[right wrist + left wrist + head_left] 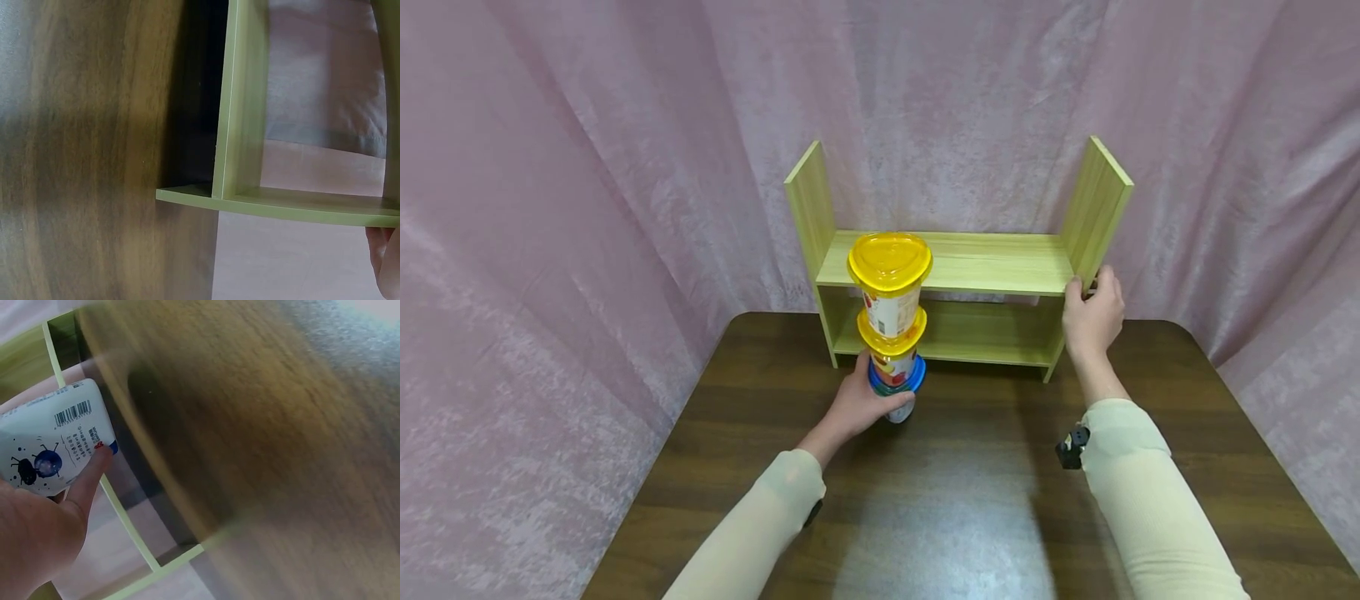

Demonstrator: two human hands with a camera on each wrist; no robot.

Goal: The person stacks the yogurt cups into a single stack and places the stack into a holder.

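My left hand [863, 402] grips the lowest of three stacked plastic tubs, a tub with a blue lid [917, 377]. In the left wrist view that tub [59, 440] shows a white label with a barcode and cartoon ants, tilted, its base off the table above a dark shadow. Stacked above it are a middle tub with a yellow lid [891, 335] and a top tub with a larger yellow lid [890, 260]. My right hand [1092, 321] holds the right side panel of a light wooden shelf [992, 258], thumb at the front, fingers on the outer side.
The shelf has two levels between tall side panels and stands at the back of a dark brown wooden table [955, 500]. Pink curtains [587, 208] hang behind and at both sides. The tub stack is in front of the shelf's left part.
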